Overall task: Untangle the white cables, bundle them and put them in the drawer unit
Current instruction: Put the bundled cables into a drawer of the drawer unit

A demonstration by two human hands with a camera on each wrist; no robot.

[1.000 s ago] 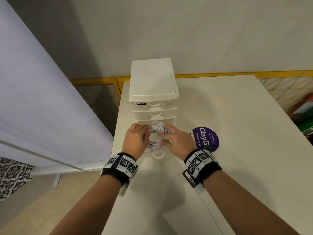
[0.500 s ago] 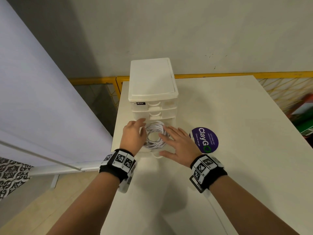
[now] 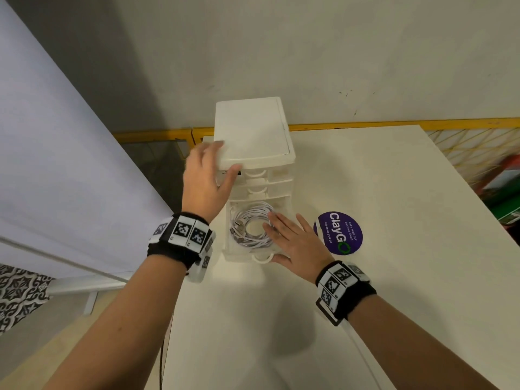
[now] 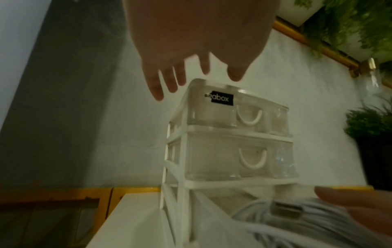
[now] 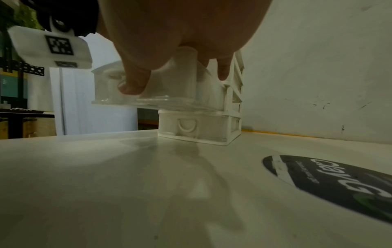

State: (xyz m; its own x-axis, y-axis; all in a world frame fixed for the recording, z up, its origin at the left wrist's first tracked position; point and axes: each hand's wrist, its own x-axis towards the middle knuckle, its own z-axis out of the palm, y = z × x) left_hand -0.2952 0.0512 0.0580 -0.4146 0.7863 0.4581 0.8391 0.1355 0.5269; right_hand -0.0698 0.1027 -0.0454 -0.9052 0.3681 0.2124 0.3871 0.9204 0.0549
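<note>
The white drawer unit (image 3: 254, 133) stands at the table's back left. Its third drawer (image 3: 233, 253) is pulled out toward me, and the coiled white cables (image 3: 249, 225) lie inside it. My left hand (image 3: 216, 170) is raised to the unit's front left top corner, fingers spread and straight, touching the lid; in the left wrist view my left hand (image 4: 191, 73) hovers over the unit (image 4: 233, 134), with the coil (image 4: 297, 218) below. My right hand (image 3: 281, 237) lies flat over the drawer's right rim. Its thumb (image 5: 133, 83) presses the clear drawer front (image 5: 165, 90).
A round purple sticker (image 3: 339, 233) lies on the white table (image 3: 394, 277) right of the drawer. The table's left edge runs just beside the unit, with a drop to the floor. A yellow rail (image 3: 394, 125) and a wall close the back.
Both hands let go of the coil, which now lies in the open drawer. The left hand rose to the unit's top corner. The right hand flattened at the drawer's right side.
</note>
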